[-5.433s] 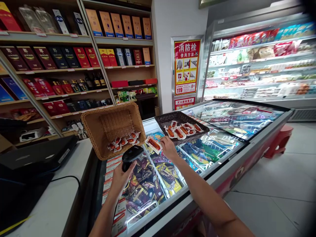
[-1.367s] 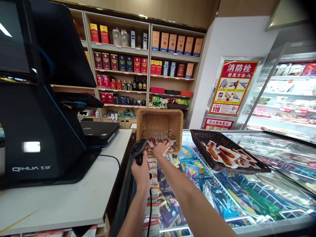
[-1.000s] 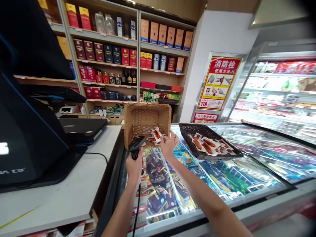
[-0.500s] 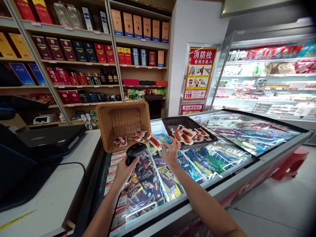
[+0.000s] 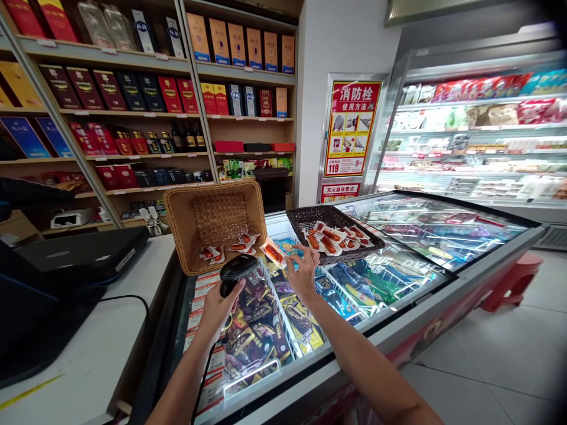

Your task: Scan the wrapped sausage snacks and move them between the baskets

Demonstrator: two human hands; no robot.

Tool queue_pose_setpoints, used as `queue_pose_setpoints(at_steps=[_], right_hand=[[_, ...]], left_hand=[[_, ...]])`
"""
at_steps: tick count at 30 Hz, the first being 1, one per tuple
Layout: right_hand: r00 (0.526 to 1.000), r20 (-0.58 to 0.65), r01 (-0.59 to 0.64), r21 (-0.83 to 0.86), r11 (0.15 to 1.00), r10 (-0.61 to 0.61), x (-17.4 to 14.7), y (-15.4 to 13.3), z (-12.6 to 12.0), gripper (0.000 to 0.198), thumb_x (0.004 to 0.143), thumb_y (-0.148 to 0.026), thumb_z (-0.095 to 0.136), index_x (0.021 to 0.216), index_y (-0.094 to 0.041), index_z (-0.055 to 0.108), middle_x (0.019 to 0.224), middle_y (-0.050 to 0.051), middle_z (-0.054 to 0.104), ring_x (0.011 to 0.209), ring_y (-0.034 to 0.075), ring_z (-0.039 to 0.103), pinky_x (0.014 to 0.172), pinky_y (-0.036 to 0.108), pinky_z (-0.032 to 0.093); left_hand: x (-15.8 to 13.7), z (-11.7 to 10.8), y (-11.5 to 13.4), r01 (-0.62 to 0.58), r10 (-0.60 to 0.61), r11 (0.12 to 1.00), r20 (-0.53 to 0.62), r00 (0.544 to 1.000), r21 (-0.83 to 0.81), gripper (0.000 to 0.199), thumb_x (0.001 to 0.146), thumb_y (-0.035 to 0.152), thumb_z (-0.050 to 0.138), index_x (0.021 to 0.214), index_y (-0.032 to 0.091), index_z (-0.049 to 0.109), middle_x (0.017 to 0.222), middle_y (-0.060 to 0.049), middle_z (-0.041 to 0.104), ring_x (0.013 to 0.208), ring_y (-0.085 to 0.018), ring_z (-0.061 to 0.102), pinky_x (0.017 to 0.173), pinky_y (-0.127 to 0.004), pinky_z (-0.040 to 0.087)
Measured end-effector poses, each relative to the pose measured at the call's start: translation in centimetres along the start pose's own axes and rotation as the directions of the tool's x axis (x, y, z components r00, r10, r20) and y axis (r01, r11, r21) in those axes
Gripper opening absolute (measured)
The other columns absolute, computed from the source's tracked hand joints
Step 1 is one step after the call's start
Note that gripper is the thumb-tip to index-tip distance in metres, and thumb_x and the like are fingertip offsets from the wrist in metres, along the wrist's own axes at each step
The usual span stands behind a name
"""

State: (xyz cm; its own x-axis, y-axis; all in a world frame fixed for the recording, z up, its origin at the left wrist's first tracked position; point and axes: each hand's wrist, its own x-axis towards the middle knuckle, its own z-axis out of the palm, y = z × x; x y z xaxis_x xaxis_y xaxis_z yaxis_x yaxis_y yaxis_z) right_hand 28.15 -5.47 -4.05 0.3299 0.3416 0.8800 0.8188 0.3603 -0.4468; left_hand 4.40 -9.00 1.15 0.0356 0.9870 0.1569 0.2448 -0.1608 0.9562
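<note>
My left hand (image 5: 220, 307) is wrapped round the handle of a black barcode scanner (image 5: 238, 267), whose head faces right. In front of it, my right hand (image 5: 303, 270) pinches one end of a packaged sausage (image 5: 273, 252), and a reddish-orange glow lights the wrapper. Behind the scanner a tan wicker basket (image 5: 215, 227) stands tilted with its opening toward me; several packaged sausages (image 5: 245, 243) lie along its lower side. Beyond my right hand, a dark brown woven basket (image 5: 305, 218) holds several more packaged sausages (image 5: 335, 237).
Both baskets rest on a glass-topped chest freezer (image 5: 398, 277) with packaged goods inside. To the left is a white counter (image 5: 53, 354) with black equipment (image 5: 119, 254). Shelves of boxes (image 5: 155, 91) stand behind, a lit refrigerated display (image 5: 478, 136) at the right, and a red stool (image 5: 514, 280) on the floor.
The view has shifted slightly. A reddish-orange glow now shows on the sausage packet in my right hand. Both hands keep their holds, with the scanner still pointed toward the packet.
</note>
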Motion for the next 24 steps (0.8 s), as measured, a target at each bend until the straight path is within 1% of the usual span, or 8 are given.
queue_pose_setpoints(at_steps=[7,11,14,16,18,21,23,24], right_hand=[[1.0,0.004,-0.03,0.019,0.999,0.03,0.1,0.1,0.0,0.024,0.099,-0.023,0.065,0.076,-0.023,0.073,0.118,0.009,0.069,0.116,0.028,0.048,0.1,0.048,0.039],[0.999,0.002,-0.04,0.005,0.999,0.04,-0.1,-0.2,-0.1,0.024,0.098,-0.025,0.064,0.076,-0.023,0.074,0.117,0.009,0.069,0.114,0.028,0.048,0.099,0.047,0.039],[0.997,-0.008,-0.073,-0.024,0.997,0.073,0.2,-0.1,-0.2,0.025,0.098,-0.026,0.063,0.076,-0.023,0.075,0.118,0.009,0.07,0.115,0.029,0.048,0.1,0.048,0.038],[0.992,-0.054,-0.121,-0.058,0.991,0.118,1.1,0.5,-0.3,0.027,0.098,-0.027,0.062,0.075,-0.023,0.075,0.12,0.01,0.07,0.118,0.031,0.047,0.103,0.052,0.037],[0.974,-0.142,-0.19,-0.103,0.976,0.174,2.6,1.6,-0.7,0.028,0.098,-0.028,0.06,0.074,-0.022,0.074,0.122,0.013,0.069,0.121,0.033,0.046,0.107,0.058,0.034],[0.941,-0.249,-0.276,-0.166,0.947,0.231,5.3,3.9,-1.6,0.032,0.099,-0.028,0.058,0.072,-0.02,0.072,0.123,0.017,0.067,0.124,0.037,0.044,0.11,0.066,0.03],[0.941,-0.247,-0.283,-0.194,0.939,0.233,6.5,5.3,-2.3,0.035,0.101,-0.029,0.055,0.071,-0.019,0.071,0.123,0.021,0.065,0.127,0.04,0.043,0.11,0.07,0.027],[0.945,-0.237,-0.276,-0.204,0.939,0.226,6.9,5.7,-2.5,0.037,0.102,-0.03,0.053,0.072,-0.018,0.071,0.125,0.023,0.064,0.129,0.042,0.042,0.109,0.071,0.025]], left_hand=[[0.0,0.1,0.0,-0.005,0.005,1.0,-0.011,1.0,-0.01,0.053,0.072,0.07,0.076,0.065,0.023,0.051,0.049,0.003,0.05,0.044,-0.012,0.045,0.047,-0.025,0.035],[0.1,0.1,0.0,0.005,-0.005,0.999,-0.012,1.0,-0.041,0.054,0.07,0.07,0.077,0.066,0.023,0.051,0.05,0.004,0.05,0.044,-0.012,0.044,0.046,-0.026,0.036],[0.2,0.1,-0.2,0.006,-0.007,0.999,-0.013,1.0,-0.039,0.054,0.069,0.07,0.079,0.065,0.023,0.051,0.049,0.004,0.05,0.043,-0.012,0.043,0.045,-0.026,0.036],[0.3,-0.1,-0.4,0.006,-0.006,1.0,-0.011,1.0,-0.03,0.054,0.069,0.069,0.081,0.064,0.023,0.052,0.049,0.003,0.05,0.043,-0.012,0.043,0.045,-0.026,0.036],[0.5,-0.3,-0.5,0.003,-0.004,0.999,-0.025,1.0,-0.04,0.055,0.067,0.067,0.083,0.063,0.022,0.052,0.049,0.003,0.051,0.043,-0.012,0.044,0.045,-0.026,0.036],[0.7,-0.9,-0.2,0.009,-0.022,0.993,-0.106,0.994,-0.119,0.054,0.063,0.065,0.087,0.065,0.021,0.056,0.051,0.003,0.053,0.045,-0.012,0.045,0.044,-0.025,0.036],[0.8,-1.6,0.3,0.017,-0.064,0.976,-0.213,0.975,-0.217,0.055,0.06,0.063,0.089,0.069,0.02,0.057,0.054,0.003,0.054,0.045,-0.011,0.046,0.043,-0.024,0.036],[0.9,-2.1,0.6,0.013,-0.092,0.962,-0.281,0.955,-0.272,0.055,0.058,0.062,0.09,0.071,0.02,0.058,0.055,0.004,0.055,0.046,-0.011,0.046,0.043,-0.024,0.036]])
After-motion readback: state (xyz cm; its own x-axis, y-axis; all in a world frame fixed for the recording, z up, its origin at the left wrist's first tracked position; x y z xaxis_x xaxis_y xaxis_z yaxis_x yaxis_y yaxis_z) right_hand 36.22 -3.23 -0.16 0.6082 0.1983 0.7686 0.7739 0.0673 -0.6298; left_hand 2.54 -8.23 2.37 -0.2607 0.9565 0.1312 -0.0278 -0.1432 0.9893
